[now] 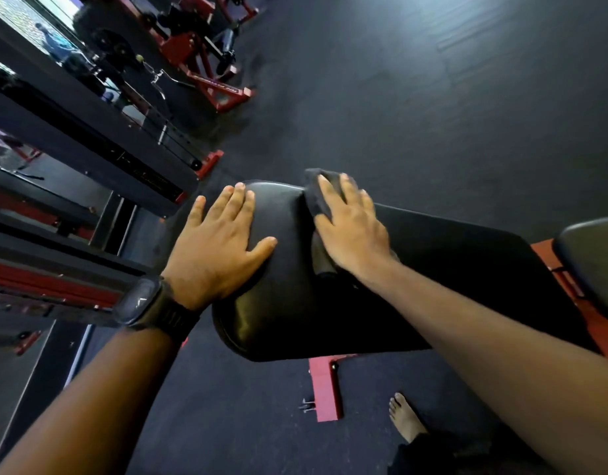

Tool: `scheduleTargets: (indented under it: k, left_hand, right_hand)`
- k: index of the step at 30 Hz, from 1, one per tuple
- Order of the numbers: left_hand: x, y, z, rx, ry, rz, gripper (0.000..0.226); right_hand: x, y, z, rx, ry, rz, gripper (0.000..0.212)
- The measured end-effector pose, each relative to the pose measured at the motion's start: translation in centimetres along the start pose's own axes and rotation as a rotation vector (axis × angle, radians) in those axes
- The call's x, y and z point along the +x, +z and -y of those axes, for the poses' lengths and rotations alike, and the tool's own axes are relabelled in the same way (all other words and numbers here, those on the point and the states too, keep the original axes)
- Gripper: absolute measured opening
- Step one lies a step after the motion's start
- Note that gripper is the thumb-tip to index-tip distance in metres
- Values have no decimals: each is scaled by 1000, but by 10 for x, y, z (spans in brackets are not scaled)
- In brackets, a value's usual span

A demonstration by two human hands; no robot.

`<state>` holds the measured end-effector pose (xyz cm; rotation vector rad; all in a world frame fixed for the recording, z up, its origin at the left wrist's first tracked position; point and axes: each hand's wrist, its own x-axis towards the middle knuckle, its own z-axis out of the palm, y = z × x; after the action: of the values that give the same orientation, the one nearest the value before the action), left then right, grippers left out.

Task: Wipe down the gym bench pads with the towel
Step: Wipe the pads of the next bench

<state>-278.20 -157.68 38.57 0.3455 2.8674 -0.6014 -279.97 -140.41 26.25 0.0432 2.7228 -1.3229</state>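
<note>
We've got the towel [318, 197] pinned flat on the long bench pad [415, 286], close to its far edge and a bit in from the rounded end; it's dark grey, crumpled, one corner hanging past the far edge. Right hand [352, 231] lies on it palm down, fingers spread and flat, pressing, not clenched around it. Left hand [222, 250] is open and flat too, fingers apart, braced on the rounded end of the same pad, holding nothing. Progress: mid-wipe is our read. Pad vinyl is black and glossy, no visible streaks or wet marks, so we can't tell which parts are done. The stretch toward the red frame [324, 389] looks unreached, and the second pad [590, 265] at the right edge is not being touched. Wristwatch [143, 303] on the left wrist, bare foot [405, 419] on the floor below.
</note>
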Motion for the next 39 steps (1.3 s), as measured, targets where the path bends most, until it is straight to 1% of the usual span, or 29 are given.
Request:
scheduleTargets:
  k: [1,2,3,5,7,9,10,11,13,15,16,19,21,23,24,25,27,28,29,30,32,33,34,36,37,38,39]
  left_hand:
    - [1,-1,-2,20,0,5,105]
    - [1,0,-3,33,1,9,106]
    - [3,1,-3,39,2,10,107]
    - [2,1,-2,22,8,5,106]
    - [3,1,0,-28,19,7,102]
    - [3,0,-1,-46,23,22,102]
    - [4,-1,-1,-22,23,30,104]
    - [5,-2,-4,14,23,42,106]
    - [7,-5,-8,84,19,61,111]
    - [9,-6,-12,137,25,49,114]
    - [11,-6,-12,161,30,46,114]
    - [17,-4,-18,200,66,70,113]
    - [21,-3,-23,164,95,80,108]
    - [25,-2,-25,127,97,89,106]
    - [26,-2,-26,134,98,97,107]
    - [27,-3,-27,160,103,107,109]
    - [30,-2,-29,219,109,132,110]
    - [30,-2,-30,234,108,141,109]
    - [30,-1,-30,240,108,144,108]
    - [30,-1,-30,242,109,142,105]
    - [30,0,-29,241,109,138,102]
    - [32,1,-31,242,110,143,103]
    - [32,0,-30,238,105,135,103]
    - [33,-1,-28,227,99,131,101]
    - [35,-1,-28,218,96,138,99]
    - [36,-2,-30,218,93,147,96]
    - [37,-2,-31,233,93,152,92]
  right_hand:
    - [-18,0,-6,-34,28,-16,66]
    - [-41,2,-8,-71,15,-44,66]
    - [-65,4,-3,-91,-27,-66,66]
    - [-97,9,16,-79,-172,-93,68]
    - [-90,11,33,-81,-308,-115,69]
    - [-52,11,37,-111,-343,-125,67]
    - [-28,8,32,-121,-305,-88,69]
    - [-8,5,21,-122,-228,-44,70]
    - [9,-1,-5,-58,-49,-15,69]
    - [-17,-1,-25,-62,44,-38,68]
    - [-38,1,-28,-86,44,-66,68]
    - [-92,7,-10,-88,-106,-96,68]
    - [-84,10,6,-78,-258,-125,67]
    - [-47,11,8,-111,-329,-151,68]
    - [-27,9,3,-123,-304,-138,67]
    - [-8,8,-9,-131,-228,-103,67]
    - [11,2,-42,-90,9,-54,67]
    - [5,0,-55,-79,102,-47,67]
    - [-11,-1,-63,-94,143,-43,67]
    - [-31,1,-65,-123,139,-52,67]
    - [-77,6,-47,-146,41,-99,67]
    - [-92,8,-34,-112,-35,-125,67]
    - [-97,10,-18,-77,-128,-142,68]
    - [-76,12,1,-76,-285,-161,66]
    - [-56,14,4,-100,-313,-168,66]
    - [-35,11,2,-112,-294,-159,67]
    - [-14,8,-5,-117,-238,-126,69]
